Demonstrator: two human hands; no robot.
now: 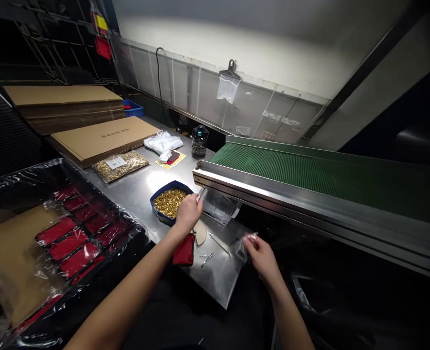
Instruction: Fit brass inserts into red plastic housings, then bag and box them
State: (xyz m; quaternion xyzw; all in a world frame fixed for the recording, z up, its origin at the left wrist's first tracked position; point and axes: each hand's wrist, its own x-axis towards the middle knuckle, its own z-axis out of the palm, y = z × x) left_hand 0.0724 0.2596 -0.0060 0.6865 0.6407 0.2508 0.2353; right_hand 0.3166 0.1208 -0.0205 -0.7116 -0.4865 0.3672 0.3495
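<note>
The right hand (261, 256) has its grip pinched on some clear plastic (241, 250) by the bench's (215, 283) edge, so this looks like a plastic-handling step. The left hand (188, 212) is curled by the blue tub (164, 218), but I can't tell if it holds anything. Thin plastic seems to need gentle fingers next.
</note>
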